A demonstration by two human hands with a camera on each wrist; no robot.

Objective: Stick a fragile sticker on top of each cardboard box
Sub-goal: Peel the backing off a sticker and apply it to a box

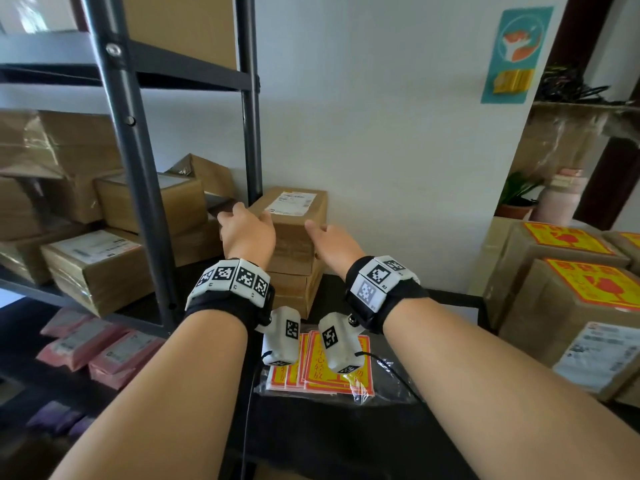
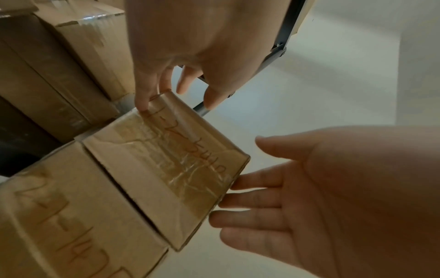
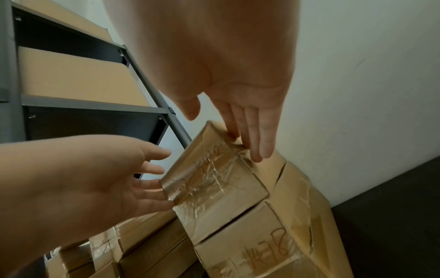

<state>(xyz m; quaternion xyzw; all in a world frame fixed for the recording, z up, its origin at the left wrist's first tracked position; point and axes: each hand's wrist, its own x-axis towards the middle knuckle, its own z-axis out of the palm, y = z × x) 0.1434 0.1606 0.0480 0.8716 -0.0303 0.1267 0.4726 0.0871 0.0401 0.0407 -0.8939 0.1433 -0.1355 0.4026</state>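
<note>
A taped cardboard box (image 1: pixel 294 233) with a white shipping label tops a stack against the wall. My left hand (image 1: pixel 247 230) touches its left side, thumb by the top front edge. My right hand (image 1: pixel 332 240) lies against its right side with straight fingers. In the left wrist view my left hand (image 2: pixel 171 90) has fingertips on the box (image 2: pixel 171 169), and my right hand (image 2: pixel 297 197) touches its edge. The right wrist view shows my right hand (image 3: pixel 250 135), the box (image 3: pixel 214 184) and my left hand (image 3: pixel 107 178). A clear bag of red-and-yellow fragile stickers (image 1: pixel 332 379) lies on the black table below my wrists.
A dark metal shelf rack (image 1: pixel 135 168) stands left, loaded with cardboard boxes (image 1: pixel 93 265), with pink parcels (image 1: pixel 93 348) below. At the right stand boxes bearing fragile stickers (image 1: pixel 588 282). A potted plant (image 1: pixel 516 199) and a pink bottle (image 1: pixel 561 199) stand behind them.
</note>
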